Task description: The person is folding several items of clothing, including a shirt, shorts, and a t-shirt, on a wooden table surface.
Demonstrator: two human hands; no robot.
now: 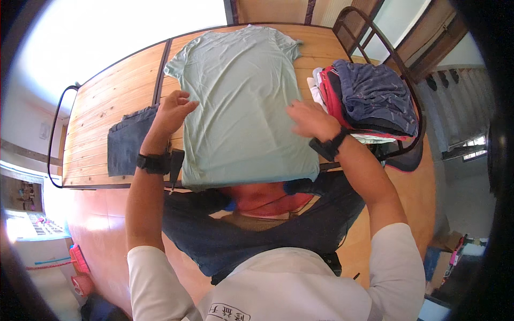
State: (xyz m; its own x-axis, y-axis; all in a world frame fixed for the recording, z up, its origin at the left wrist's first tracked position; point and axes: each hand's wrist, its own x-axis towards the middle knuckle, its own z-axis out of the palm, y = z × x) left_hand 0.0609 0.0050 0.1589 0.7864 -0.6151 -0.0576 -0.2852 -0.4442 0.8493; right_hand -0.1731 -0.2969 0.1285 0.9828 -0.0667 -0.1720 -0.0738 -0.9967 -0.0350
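A pale green T-shirt (245, 108) lies spread out over the slatted wooden bed boards, its collar at the far side and its hem at the near edge. My left hand (176, 108) is at the shirt's left side, thumb and fingers apart, with nothing in it. At the right side my right hand (309, 116) is over or against the shirt's edge, fingers bent and slightly blurred; whether it pinches the fabric I cannot tell. Both wrists wear black bands. Folded dark grey trousers or shorts (132, 140) rest left of my left hand.
A stack of folded clothes (373, 96), dark blue on top with red and white below, sits at the right by the metal bed rail (417, 104). Another rail (56, 136) bounds the left end. Red fabric (261, 200) shows below the near edge, between my legs.
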